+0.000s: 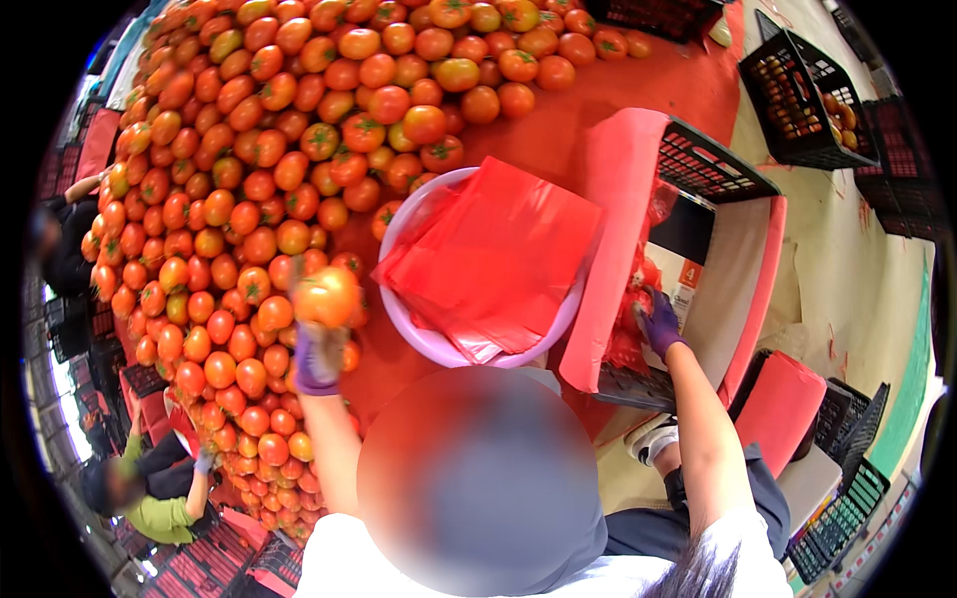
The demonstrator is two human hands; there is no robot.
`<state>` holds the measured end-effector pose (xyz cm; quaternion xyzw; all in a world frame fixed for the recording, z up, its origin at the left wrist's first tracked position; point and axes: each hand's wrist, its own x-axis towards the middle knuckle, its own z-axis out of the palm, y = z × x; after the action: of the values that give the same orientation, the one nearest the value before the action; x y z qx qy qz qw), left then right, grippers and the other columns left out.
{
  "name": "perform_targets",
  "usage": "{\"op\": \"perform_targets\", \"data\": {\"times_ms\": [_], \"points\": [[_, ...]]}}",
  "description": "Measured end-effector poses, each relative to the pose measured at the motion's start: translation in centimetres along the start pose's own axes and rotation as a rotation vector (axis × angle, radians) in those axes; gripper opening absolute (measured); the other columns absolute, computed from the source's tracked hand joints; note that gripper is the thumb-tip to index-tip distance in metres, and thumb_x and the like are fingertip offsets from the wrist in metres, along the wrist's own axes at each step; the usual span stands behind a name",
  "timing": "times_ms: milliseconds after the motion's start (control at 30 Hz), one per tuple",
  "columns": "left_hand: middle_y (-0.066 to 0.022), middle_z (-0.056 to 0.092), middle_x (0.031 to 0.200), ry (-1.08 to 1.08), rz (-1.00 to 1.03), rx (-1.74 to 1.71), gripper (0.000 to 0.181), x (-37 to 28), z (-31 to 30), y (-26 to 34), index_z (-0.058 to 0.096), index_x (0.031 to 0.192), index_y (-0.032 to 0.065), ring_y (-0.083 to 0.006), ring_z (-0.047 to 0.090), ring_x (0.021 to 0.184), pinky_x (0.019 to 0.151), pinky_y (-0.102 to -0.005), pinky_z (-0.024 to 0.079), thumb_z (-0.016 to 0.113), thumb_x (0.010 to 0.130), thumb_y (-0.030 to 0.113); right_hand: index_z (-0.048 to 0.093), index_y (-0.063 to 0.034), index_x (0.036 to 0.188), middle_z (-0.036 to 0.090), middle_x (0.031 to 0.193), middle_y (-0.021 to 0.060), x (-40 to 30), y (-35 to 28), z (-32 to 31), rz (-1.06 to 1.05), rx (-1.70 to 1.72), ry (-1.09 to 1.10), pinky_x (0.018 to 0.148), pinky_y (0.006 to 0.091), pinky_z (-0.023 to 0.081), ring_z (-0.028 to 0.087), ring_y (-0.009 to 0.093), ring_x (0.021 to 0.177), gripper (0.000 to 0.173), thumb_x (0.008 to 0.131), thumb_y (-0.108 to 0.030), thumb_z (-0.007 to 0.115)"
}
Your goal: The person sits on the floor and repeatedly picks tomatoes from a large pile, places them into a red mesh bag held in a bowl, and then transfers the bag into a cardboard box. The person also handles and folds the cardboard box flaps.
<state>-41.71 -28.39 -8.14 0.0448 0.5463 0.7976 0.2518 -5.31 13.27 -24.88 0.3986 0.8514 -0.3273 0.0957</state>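
My left hand (318, 359), in a purple glove with a pale palm, is blurred at the near edge of a large heap of tomatoes (254, 217). Its fingers are around an orange-red tomato (327, 297) that shows above the heap. My right hand (662, 325), also purple-gloved, reaches into a black plastic crate (716, 168) with pink padding over its sides. The fingers are against red film-wrapped produce (628, 329); whether they grip it is hidden. Between my hands, a stack of red plastic sheets (493, 254) lies in a lilac basin (404, 329).
A red cloth (553, 123) covers the surface under the heap. Another black crate (785, 97) holding produce stands at upper right. A pink padded block (781, 404) and more crates (845, 516) are at lower right. A person in green (161, 516) works across the heap.
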Motion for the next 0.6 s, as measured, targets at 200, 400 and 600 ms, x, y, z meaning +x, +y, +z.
{"op": "perform_targets", "data": {"times_ms": [200, 400, 600], "points": [[-0.0076, 0.046, 0.121, -0.352, -0.343, 0.159, 0.084, 0.9, 11.8, -5.6, 0.041, 0.132, 0.0103, -0.0185, 0.049, 0.116, 0.101, -0.0344, 0.04, 0.083, 0.06, 0.023, 0.036, -0.0139, 0.145, 0.023, 0.154, 0.0208, -0.1, -4.7, -4.0, 0.135, -0.288, -0.209, 0.11, 0.0438, 0.034, 0.028, 0.04, 0.14, 0.073, 0.086, -0.048, 0.062], [-0.0206, 0.044, 0.133, -0.121, 0.631, 1.249, 0.079, 4.5, 13.8, -18.8, 0.049, 0.133, 0.0152, -0.0401, 0.044, 0.122, 0.1, -0.0454, 0.042, 0.084, 0.064, 0.027, 0.045, -0.0103, 0.138, 0.03, 0.149, 0.022, -3.0, -7.4, -7.1, -0.093, -0.156, 0.131, 0.109, 0.0456, 0.034, 0.031, 0.039, 0.138, 0.063, 0.085, -0.036, 0.068], [-0.0194, 0.051, 0.126, -0.187, 0.673, 1.416, 0.077, 6.6, 13.6, -20.0, 0.051, 0.127, 0.0084, -0.0373, 0.051, 0.115, 0.097, -0.0445, 0.044, 0.084, 0.062, 0.034, 0.048, -0.0069, 0.135, 0.038, 0.145, 0.0198, -4.8, -12.5, -9.0, -0.203, -0.008, 0.183, 0.111, 0.0439, 0.03, 0.034, 0.037, 0.136, 0.055, 0.087, -0.026, 0.065]]}}
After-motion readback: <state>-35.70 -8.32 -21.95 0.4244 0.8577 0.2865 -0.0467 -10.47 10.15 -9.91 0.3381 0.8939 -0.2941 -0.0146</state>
